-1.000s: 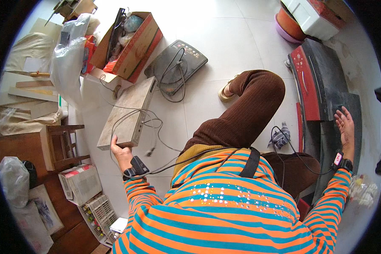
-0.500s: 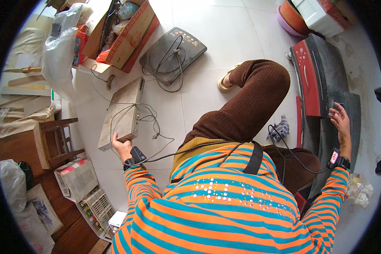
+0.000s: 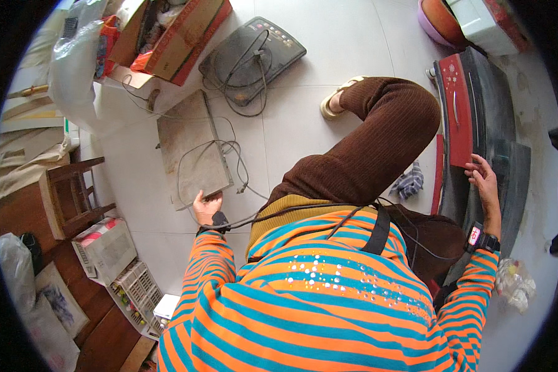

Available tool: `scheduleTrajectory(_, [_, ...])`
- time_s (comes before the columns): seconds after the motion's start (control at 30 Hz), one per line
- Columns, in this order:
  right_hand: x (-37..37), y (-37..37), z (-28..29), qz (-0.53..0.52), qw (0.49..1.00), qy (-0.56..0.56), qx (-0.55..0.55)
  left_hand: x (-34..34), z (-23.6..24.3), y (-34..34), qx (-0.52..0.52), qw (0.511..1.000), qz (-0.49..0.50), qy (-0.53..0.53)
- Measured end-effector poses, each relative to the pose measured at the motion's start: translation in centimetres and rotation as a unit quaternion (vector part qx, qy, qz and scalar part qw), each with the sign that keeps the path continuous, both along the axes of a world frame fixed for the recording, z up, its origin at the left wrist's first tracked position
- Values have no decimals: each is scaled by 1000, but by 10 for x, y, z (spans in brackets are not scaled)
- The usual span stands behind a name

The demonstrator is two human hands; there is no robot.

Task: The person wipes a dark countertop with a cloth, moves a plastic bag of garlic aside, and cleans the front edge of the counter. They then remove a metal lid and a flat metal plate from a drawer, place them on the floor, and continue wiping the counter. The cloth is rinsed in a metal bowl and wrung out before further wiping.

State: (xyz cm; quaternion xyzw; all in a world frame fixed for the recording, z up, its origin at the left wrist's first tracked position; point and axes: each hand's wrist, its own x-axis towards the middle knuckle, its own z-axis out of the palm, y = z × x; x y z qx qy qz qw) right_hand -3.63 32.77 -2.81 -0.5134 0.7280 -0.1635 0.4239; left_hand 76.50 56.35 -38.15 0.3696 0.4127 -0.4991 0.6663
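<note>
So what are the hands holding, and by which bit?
The left hand holds the flat grey box by its near edge. The right hand looks empty.

Black cooktop point(image 3: 251, 71) lies on tiled floor point(image 3: 335, 43), cord point(image 3: 265, 87) looped on top; cardboard box point(image 3: 192, 43) just beside. Wooden stool point(image 3: 54, 208) at left.

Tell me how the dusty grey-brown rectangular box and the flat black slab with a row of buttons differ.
The grey-brown box looks dull; the black slab is darker and shinier. The left hand grips the box's near edge; no hand touches the slab, which lies on the pale tiled floor. Both are flat, with cable across them.
</note>
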Motion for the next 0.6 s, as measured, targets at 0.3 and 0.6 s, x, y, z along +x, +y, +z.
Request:
scheduleTrajectory(0.3, [-59, 19, 56, -65, 995, 74, -2, -49, -40, -41, 61, 998, -8, 19])
scheduleTrajectory(0.6, [-131, 87, 84, -256, 955, 153, -1, -66, -84, -62, 23, 999, 19, 43])
